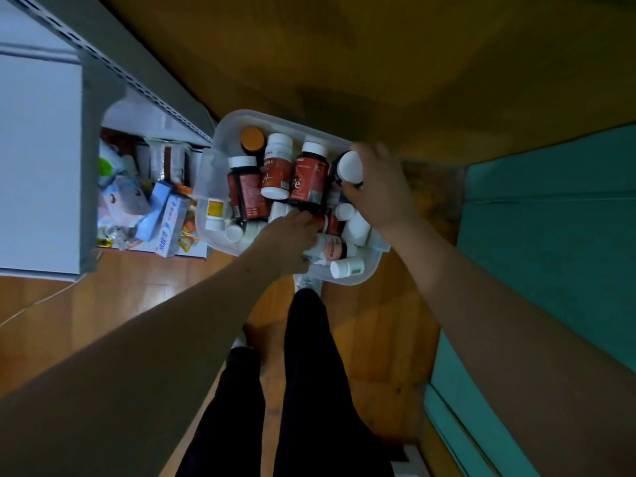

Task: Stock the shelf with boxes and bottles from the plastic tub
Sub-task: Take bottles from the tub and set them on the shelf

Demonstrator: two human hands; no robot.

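A clear plastic tub point(225, 130) stands on the wooden floor ahead of my feet, filled with several bottles: dark ones with red labels point(308, 179) and small white ones point(346, 268). My right hand point(382, 187) is at the tub's right rim, closed around a dark bottle with a white cap point(350, 166). My left hand point(289, 239) reaches into the tub's near middle, fingers curled down among the bottles; what it touches is hidden. The grey shelf unit point(41, 160) stands at the left.
The bottom shelf point(144, 208) holds blue-and-white boxes, packets and bags. A grey slotted upright point(148, 80) runs diagonally by the tub. A teal surface point(550, 235) lies at the right. My legs in black trousers point(303, 390) stand just behind the tub.
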